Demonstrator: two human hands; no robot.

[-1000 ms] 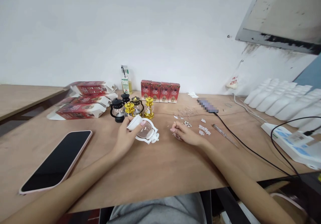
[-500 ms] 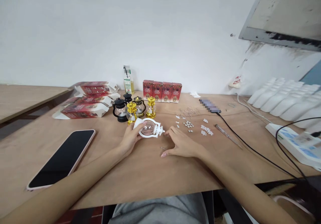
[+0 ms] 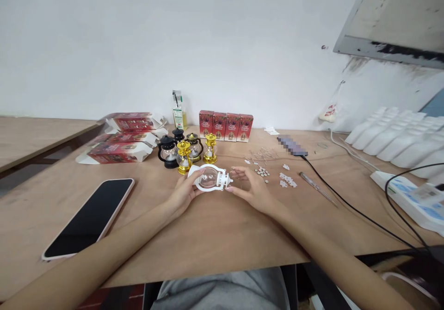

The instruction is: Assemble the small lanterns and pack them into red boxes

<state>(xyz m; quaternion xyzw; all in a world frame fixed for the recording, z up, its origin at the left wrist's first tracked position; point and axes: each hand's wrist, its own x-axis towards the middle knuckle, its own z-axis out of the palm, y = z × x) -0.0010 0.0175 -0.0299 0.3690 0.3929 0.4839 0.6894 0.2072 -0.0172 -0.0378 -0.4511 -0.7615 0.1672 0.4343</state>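
Observation:
A small white toy lantern (image 3: 210, 179) with a clear globe lies sideways just above the wooden table (image 3: 215, 236). My left hand (image 3: 185, 190) grips its base end from the left. My right hand (image 3: 250, 188) has its fingers curled round the lantern's top end on the right. Just beyond stand several finished toy lanterns (image 3: 185, 150), black and gold. Small white and metal parts (image 3: 272, 173) lie scattered to the right of my right hand.
A phone (image 3: 90, 217) lies face up at the left. Red boxes (image 3: 225, 126) stand in a row at the back, flat red cartons (image 3: 121, 139) are stacked left. A screwdriver (image 3: 316, 187), a black cable (image 3: 350, 208) and white bottles (image 3: 398, 136) are on the right.
My right hand left the table surface and came up to the lantern's right end. My left hand has kept hold of the lantern and turned it sideways.

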